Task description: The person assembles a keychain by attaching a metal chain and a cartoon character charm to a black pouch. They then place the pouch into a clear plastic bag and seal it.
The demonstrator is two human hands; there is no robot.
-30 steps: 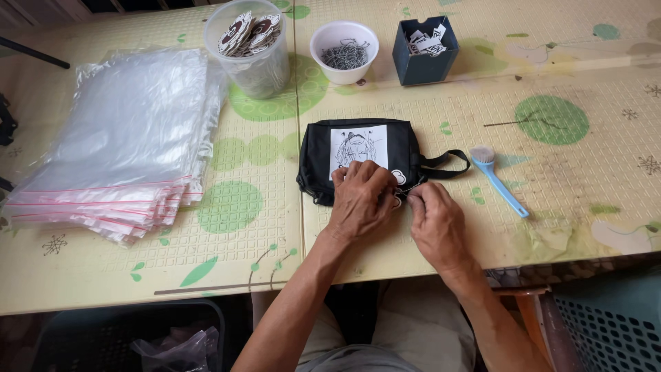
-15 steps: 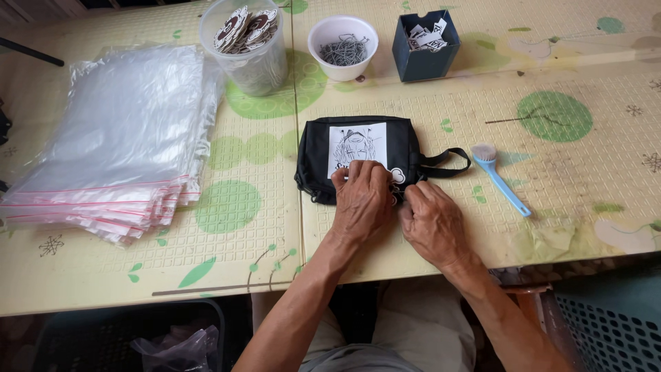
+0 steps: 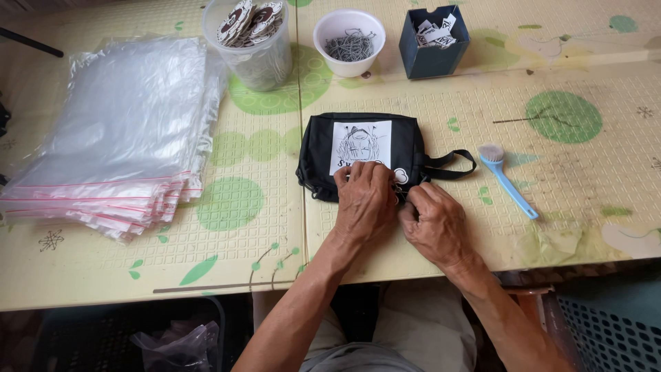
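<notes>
Both forearms are bare, no sleeves, watch or rings on the left hand [image 3: 365, 203] or right hand [image 3: 437, 224]; light grey trousers [image 3: 406, 337] below.

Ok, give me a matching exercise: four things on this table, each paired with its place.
Things:
1. black pouch
2. stack of clear zip bags
3. blue brush
4. white bowl of metal bits

Places:
A. far edge, between clear tub and dark blue box
B. under both hands
C. left side of the table
D. right of the pouch's strap

Pairs: 1-B, 2-C, 3-D, 4-A
</notes>
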